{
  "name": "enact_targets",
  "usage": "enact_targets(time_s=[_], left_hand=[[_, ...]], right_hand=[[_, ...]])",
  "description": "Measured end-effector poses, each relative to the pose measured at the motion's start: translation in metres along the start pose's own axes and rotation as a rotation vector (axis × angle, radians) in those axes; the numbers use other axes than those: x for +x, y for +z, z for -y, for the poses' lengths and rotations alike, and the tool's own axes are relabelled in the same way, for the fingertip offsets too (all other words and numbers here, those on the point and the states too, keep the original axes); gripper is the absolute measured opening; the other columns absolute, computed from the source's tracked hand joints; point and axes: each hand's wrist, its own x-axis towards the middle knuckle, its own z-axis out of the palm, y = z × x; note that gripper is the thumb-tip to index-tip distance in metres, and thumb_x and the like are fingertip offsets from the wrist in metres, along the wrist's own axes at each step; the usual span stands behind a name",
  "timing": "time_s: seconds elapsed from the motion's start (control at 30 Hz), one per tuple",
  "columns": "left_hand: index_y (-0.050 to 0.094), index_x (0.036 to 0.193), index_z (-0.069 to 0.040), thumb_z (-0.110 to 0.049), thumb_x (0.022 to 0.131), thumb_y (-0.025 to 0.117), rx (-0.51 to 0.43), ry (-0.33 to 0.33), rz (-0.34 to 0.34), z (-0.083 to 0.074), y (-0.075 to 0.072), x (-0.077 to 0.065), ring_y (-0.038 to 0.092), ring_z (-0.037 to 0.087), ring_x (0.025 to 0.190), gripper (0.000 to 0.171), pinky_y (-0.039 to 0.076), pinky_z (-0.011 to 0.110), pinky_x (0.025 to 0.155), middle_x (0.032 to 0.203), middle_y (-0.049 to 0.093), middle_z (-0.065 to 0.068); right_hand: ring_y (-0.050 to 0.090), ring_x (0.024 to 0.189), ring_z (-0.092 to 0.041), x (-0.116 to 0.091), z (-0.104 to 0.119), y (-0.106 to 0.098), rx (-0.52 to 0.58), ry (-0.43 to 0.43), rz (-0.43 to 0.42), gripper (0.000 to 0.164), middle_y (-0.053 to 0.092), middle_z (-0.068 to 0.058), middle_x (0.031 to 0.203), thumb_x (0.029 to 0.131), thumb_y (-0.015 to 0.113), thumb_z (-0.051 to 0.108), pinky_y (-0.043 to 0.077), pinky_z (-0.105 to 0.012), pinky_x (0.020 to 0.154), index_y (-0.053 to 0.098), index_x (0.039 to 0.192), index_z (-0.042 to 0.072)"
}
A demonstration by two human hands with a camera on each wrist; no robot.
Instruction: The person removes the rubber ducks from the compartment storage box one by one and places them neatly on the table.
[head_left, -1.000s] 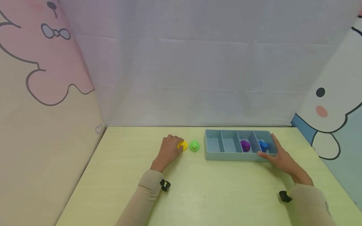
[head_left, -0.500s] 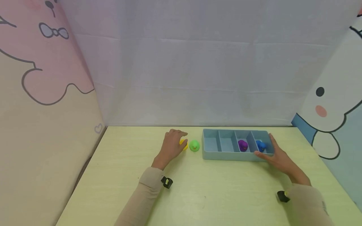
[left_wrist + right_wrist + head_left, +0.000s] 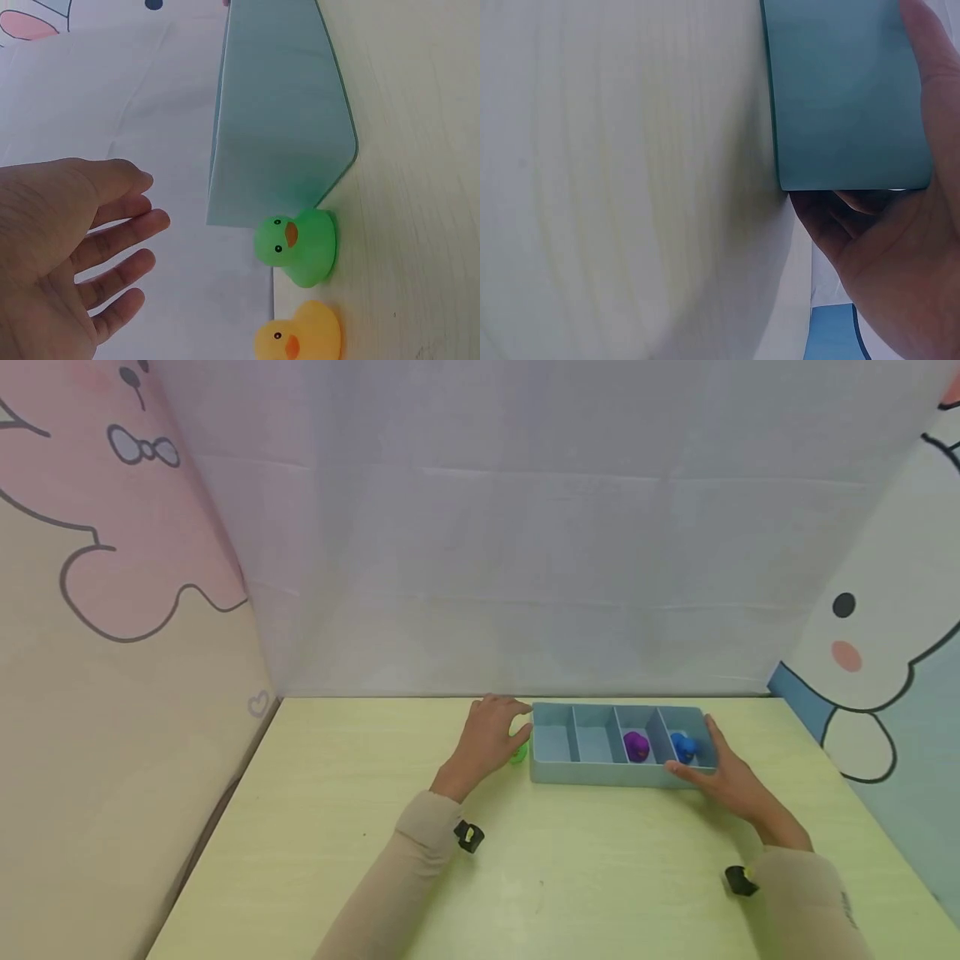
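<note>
My left hand [image 3: 486, 737] hovers over the ducks at the left end of a blue divided box [image 3: 607, 772], fingers loosely bent and holding nothing. In the left wrist view, a green rubber duck [image 3: 309, 244] sits right at the box's corner, and a yellow rubber duck [image 3: 313, 334] stands beside it. From the head view the left hand hides the yellow duck and most of the green one. My right hand [image 3: 723, 772] grips the box's right end, thumb along its front wall. Inside are a purple duck [image 3: 637, 747] and a blue duck [image 3: 683, 747], in the two right compartments.
The pale wooden table [image 3: 360, 827] reaches back to a white curtain [image 3: 480, 568]. Printed cartoon panels [image 3: 120, 677] flank it on the left and right. A small black device [image 3: 469, 837] shows at the left cuff.
My left hand has let go of the yellow duck and moved right, over the green duck to the box's left end. The box has shifted slightly left with the right hand on it.
</note>
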Motion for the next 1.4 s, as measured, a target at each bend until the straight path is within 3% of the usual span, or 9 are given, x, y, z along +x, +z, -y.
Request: enact_targets(time_s=[0.23, 0.77, 1.4], left_hand=[[0.073, 0.125, -0.016, -0.029, 0.099, 0.067, 0.028, 0.054, 0.011, -0.014, 0.007, 0.007, 0.062, 0.027, 0.121, 0.029, 0.047, 0.046, 0.098, 0.127, 0.073, 0.003], [0.066, 0.136, -0.02, -0.035, 0.103, 0.06, 0.084, 0.151, 0.123, -0.044, 0.033, 0.027, 0.058, 0.021, 0.127, 0.037, 0.046, 0.041, 0.104, 0.138, 0.068, -0.003], [0.063, 0.139, -0.028, -0.036, 0.103, 0.06, 0.151, 0.231, 0.15, -0.07, 0.043, 0.046, 0.058, 0.021, 0.13, 0.037, 0.045, 0.043, 0.112, 0.14, 0.067, -0.007]], right_hand=[[0.018, 0.142, -0.07, 0.001, -0.001, 0.001, 0.01, 0.017, 0.005, 0.119, -0.007, -0.037, 0.165, 0.094, 0.059, 0.065, 0.025, -0.082, 0.106, -0.03, 0.158, 0.019], [0.019, 0.141, -0.071, -0.001, -0.004, -0.003, 0.021, 0.024, 0.014, 0.118, -0.004, -0.039, 0.164, 0.095, 0.059, 0.064, 0.026, -0.082, 0.105, -0.031, 0.158, 0.02], [0.018, 0.143, -0.069, 0.001, 0.0, 0.001, 0.048, 0.017, -0.002, 0.118, -0.006, -0.037, 0.165, 0.095, 0.062, 0.06, 0.025, -0.081, 0.106, -0.031, 0.157, 0.023]])
